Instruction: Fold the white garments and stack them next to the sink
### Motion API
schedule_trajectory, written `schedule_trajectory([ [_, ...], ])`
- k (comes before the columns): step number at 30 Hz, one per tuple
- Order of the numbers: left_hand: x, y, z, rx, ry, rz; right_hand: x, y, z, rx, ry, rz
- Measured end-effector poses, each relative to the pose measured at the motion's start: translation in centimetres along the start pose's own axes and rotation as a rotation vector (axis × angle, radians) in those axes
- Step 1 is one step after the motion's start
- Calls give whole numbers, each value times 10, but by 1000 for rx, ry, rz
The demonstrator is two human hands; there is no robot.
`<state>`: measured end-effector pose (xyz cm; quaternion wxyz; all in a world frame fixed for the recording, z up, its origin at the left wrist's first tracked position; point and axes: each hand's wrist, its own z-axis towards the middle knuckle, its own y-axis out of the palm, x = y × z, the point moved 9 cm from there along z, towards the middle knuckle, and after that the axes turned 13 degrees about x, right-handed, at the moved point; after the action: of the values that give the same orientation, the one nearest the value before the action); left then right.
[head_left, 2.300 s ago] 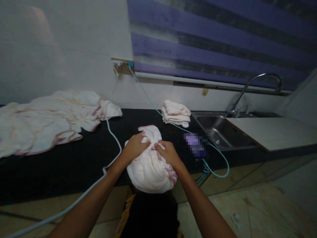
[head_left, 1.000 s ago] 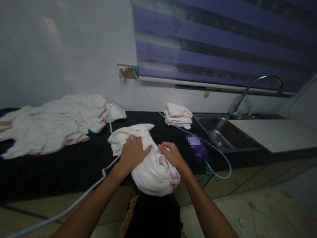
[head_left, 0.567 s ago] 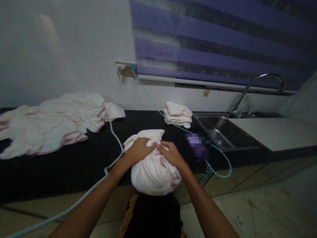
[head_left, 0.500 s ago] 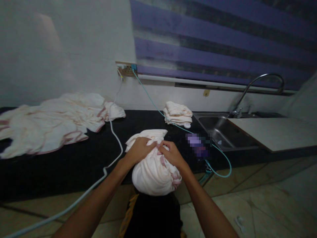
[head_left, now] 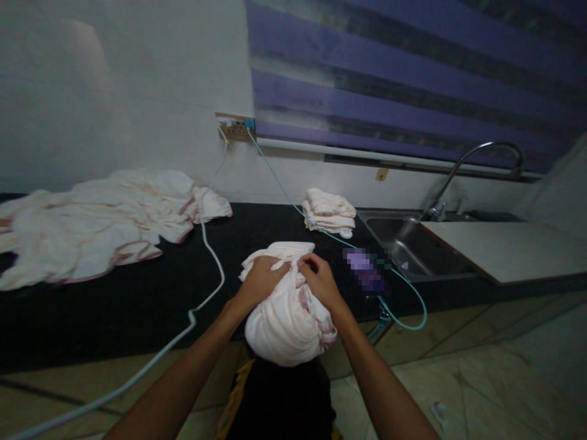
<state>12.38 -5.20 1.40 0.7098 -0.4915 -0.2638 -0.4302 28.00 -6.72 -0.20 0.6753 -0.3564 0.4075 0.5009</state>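
Left hand (head_left: pixel 260 282) and right hand (head_left: pixel 320 280) both pinch the bunched top of the soft, light pale-pink cloth bundle (head_left: pixel 288 315) between them; limp fabric, best gripped at gathered folds.

both hands (head_left: pixel 288 282) bunch a cloth (head_left: pixel 288 315) (pink-edged).

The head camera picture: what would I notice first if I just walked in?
Probably the two hands, left hand and right hand, gripping a bunched pale cloth at the front edge of the black counter. Next, the big rumpled heap of cloth spread over the counter's left end, and the purple striped blind above the sink on the right.
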Motion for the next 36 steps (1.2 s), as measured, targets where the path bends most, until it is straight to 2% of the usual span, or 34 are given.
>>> schedule_trajectory([
  [3, 4, -4, -3, -7, 17, -74, 2, 3, -1, -9, 1, -2],
  [6, -1, -17, -1, 47, 18, -132, 0, 11, -5, -77, -16, -5],
  [12, -35, -51, 15, 270, -103, -311, -9, 12, -8, -124, -65, -49],
  [15, -40, -72, 20, 360, -205, -478, -9, 11, -8, -112, -69, -69],
  [19, -37, -97, 25, 349, -399, -844, -13, 2, -5, -11, -118, -85],
  [23, -28, -128, 25, 415, -329, -1001, -17, -23, 0, 236, -139, -146],
  [25, -25, -130, 23, 362, -271, -1050, -19, -38, -1, 371, -129, -158],
  [27, -25, -122, 18, 234, -260, -957, -19, -49, -3, 475, -109, -170],
  [29, -27, -106, 12, 62, -313, -753, -20, -56, -6, 533, -87, -204],
  [32, -19, -80, -5, -286, -337, -330, -22, -55, -8, 514, -67, -219],
  [34, -2, -70, -16, -472, -240, -63, -23, -53, -10, 496, -57, -212],
  [36, 20, -63, -24, -597, -137, 76, -23, -56, -11, 520, -48, -233],
])
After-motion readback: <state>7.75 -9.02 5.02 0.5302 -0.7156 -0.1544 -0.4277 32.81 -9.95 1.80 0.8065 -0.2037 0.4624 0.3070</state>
